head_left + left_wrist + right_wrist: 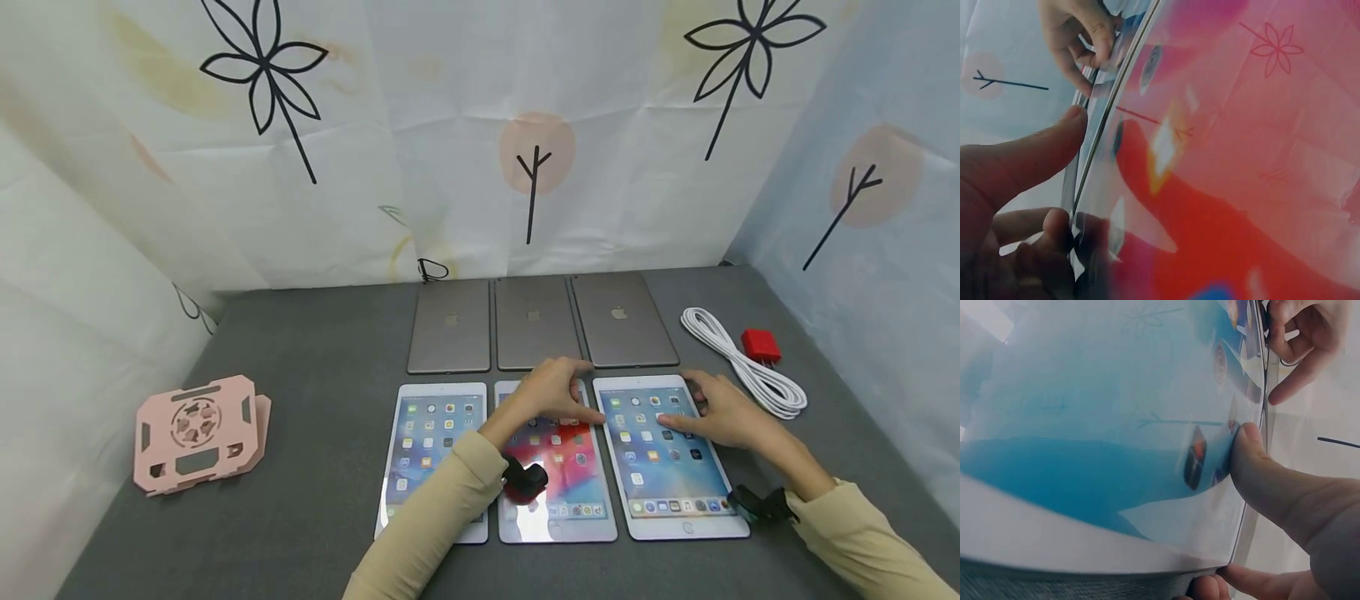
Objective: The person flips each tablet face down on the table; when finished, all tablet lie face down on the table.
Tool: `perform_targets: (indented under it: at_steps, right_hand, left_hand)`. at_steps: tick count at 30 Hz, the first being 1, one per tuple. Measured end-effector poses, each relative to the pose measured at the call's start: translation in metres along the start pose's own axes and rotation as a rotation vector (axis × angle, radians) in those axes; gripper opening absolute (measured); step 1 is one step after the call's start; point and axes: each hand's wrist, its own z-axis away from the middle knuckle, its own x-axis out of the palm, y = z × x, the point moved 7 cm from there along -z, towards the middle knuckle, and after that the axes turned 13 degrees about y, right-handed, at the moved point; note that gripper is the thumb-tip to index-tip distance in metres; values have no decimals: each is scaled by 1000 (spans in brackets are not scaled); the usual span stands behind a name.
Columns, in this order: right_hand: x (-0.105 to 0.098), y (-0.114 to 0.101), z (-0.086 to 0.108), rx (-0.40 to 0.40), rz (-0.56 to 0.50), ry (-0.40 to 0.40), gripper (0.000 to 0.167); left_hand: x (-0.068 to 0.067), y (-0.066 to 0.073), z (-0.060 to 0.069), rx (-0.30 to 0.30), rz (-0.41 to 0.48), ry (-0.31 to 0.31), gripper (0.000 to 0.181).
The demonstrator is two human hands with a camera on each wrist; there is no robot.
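Three white-framed tablets lie screen up in the front row: left [420, 450], middle [555, 500] and right [645, 483]. My left hand [551, 392] reaches over the middle one, thumb and index finger extended to the right tablet's upper left corner. At that tablet's upper right, my right hand [723, 412] grips its edge, thumb over the lit screen and fingers at the side. The left wrist view shows my left thumb [1029, 156] beside tablet edges; in the right wrist view my right thumb [1272, 481] lies on the screen's edge. Some fingertips are hidden.
Behind, three grey tablets [450, 325] lie back up in a row. A coiled white cable [757, 379] and a red plug [761, 345] are at the right. A pink slotted stand [198, 433] lies far left. Patterned cloth [450, 167] walls the table.
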Motion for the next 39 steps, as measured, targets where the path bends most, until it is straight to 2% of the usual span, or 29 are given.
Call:
perform_targets:
  at_steps: [4, 7, 11, 20, 27, 34, 39]
  right_hand:
    - [-1, 1, 3, 19, -1, 11, 97]
    - [0, 0, 4, 23, -18, 11, 96]
    - [1, 1, 5, 36, -78, -14, 95]
    - [8, 3, 6, 93, -341, -128, 90]
    - [2, 13, 11, 170, -471, -170, 90]
    - [-7, 10, 20, 154, -640, -239, 95]
    - [-14, 11, 23, 143, -672, -259, 94]
  left_hand:
    - [6, 4, 0, -43, -129, 58, 86]
    - [8, 6, 1, -51, -213, 114, 84]
    - [9, 7, 2, -64, -261, 168, 80]
    - [8, 2, 3, -97, -229, 202, 76]
    - [9, 3, 1, -98, -201, 187, 76]
    - [9, 5, -1, -121, -144, 154, 76]
    - [12, 9, 0, -134, -66, 121, 75]
